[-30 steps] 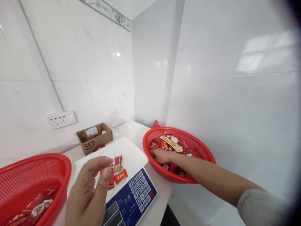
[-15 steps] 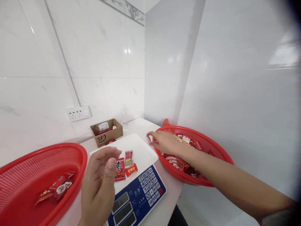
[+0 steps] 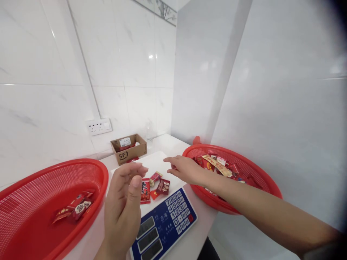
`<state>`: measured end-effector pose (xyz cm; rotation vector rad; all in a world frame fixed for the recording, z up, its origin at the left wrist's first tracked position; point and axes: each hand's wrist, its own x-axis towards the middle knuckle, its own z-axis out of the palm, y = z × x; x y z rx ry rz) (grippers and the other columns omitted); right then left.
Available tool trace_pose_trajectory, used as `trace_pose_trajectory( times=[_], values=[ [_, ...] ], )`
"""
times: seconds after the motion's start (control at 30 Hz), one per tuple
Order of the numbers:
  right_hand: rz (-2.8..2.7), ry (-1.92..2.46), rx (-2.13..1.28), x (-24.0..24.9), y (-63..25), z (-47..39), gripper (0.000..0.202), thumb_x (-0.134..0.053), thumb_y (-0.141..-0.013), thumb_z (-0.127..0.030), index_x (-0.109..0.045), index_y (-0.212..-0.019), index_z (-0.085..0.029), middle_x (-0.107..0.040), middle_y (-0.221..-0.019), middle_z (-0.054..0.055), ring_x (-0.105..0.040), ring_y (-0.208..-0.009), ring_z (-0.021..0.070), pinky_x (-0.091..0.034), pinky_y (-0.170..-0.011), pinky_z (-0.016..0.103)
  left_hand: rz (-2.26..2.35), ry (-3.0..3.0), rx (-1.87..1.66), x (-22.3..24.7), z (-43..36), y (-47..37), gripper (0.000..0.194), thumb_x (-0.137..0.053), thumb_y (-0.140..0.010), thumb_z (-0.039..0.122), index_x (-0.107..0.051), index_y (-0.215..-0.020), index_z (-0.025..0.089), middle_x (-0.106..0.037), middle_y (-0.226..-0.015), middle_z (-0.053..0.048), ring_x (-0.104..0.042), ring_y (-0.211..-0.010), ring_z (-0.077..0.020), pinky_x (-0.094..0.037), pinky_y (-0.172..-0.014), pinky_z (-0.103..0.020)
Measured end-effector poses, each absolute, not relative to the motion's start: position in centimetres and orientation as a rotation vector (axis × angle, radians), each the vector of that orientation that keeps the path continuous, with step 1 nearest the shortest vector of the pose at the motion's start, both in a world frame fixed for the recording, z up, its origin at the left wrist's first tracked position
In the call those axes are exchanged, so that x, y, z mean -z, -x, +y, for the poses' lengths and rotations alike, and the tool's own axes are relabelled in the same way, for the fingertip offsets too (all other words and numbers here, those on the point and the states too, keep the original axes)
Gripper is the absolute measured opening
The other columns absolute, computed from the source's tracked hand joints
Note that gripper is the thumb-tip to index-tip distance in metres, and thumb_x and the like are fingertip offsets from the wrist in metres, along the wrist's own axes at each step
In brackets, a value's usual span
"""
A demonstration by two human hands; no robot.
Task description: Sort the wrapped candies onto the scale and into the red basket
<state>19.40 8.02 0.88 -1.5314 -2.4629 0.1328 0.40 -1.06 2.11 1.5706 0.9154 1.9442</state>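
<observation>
My left hand (image 3: 123, 206) hovers at the left side of the white weighing scale (image 3: 155, 160), palm turned inward, fingers curved and apart from the thumb, with nothing in it. Above the scale's right side reaches my right hand (image 3: 184, 169), its fingers and thumb apart and holding nothing. On the scale's plate lie a red snack packet (image 3: 145, 191), partly behind my left hand, a gold and pink wrapped candy (image 3: 155, 178), a dark red packet (image 3: 163, 186) and a small red candy (image 3: 154, 194) partly beneath it. The blue keypad panel (image 3: 169, 216) faces me.
At the right stands a red basket (image 3: 271, 180) full of wrapped snacks, including a long gold packet (image 3: 217, 165). The left red basket (image 3: 24, 202) holds a few packets (image 3: 77, 206). Behind the scale are a cardboard box (image 3: 132, 153) and a clear bottle (image 3: 149, 133) near the wall.
My right hand has moved left from the right basket's rim to over the scale. A dark red packet now lies on the plate, and the gold and pink candy has turned. The view has shifted slightly.
</observation>
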Motion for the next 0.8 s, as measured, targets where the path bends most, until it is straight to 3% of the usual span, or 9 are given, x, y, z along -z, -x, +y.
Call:
trace_pose_trajectory(
  times=[0.2,0.43,0.6,0.8],
  values=[
    [-2.417,1.349,-0.138,-0.5,-18.4,7.4,0.053,-0.057,-0.088,-0.038,-0.042,-0.135,-0.020,-0.051,-0.131,0.012,-0.043,-0.122,0.0254,-0.038,-0.098,0.040,0.923,-1.547,-1.938,-2.2,-1.1,-0.5,0.020,-0.051,-0.090,0.039,-0.059,-0.097,0.022,-0.064,-0.090,-0.001,-0.060,-0.086,-0.0164,-0.048,-0.078,-0.030],
    [-2.638,1.333,-0.299,1.5,-18.6,5.6,0.047,-0.059,-0.086,-0.036,-0.050,-0.131,-0.022,-0.046,-0.135,0.014,-0.042,-0.125,0.0288,-0.038,-0.101,0.044,0.935,-1.531,-1.955,-2.2,-1.1,-0.5,0.019,-0.052,-0.089,0.039,-0.060,-0.095,0.023,-0.065,-0.089,0.000,-0.061,-0.085,-0.0157,-0.048,-0.078,-0.029],
    [-2.670,1.353,-0.197,2.9,-18.7,5.7,0.036,-0.053,-0.090,-0.034,-0.059,-0.122,-0.020,-0.043,-0.139,0.013,-0.033,-0.132,0.0314,-0.031,-0.106,0.048,0.934,-1.533,-1.950,-2.2,-1.1,-0.5,0.019,-0.052,-0.089,0.039,-0.061,-0.095,0.023,-0.065,-0.089,0.000,-0.060,-0.084,-0.0148,-0.048,-0.078,-0.028],
    [-2.278,1.118,-0.435,3.1,-20.0,2.4,0.027,-0.048,-0.091,-0.032,-0.062,-0.113,-0.025,-0.058,-0.125,0.007,-0.052,-0.116,0.0195,-0.040,-0.101,0.034,0.766,-1.410,-1.889,-2.4,-1.4,-0.3,0.018,-0.052,-0.089,0.040,-0.062,-0.091,0.025,-0.066,-0.083,0.000,-0.063,-0.078,-0.0154,-0.051,-0.073,-0.029]
  ],
)
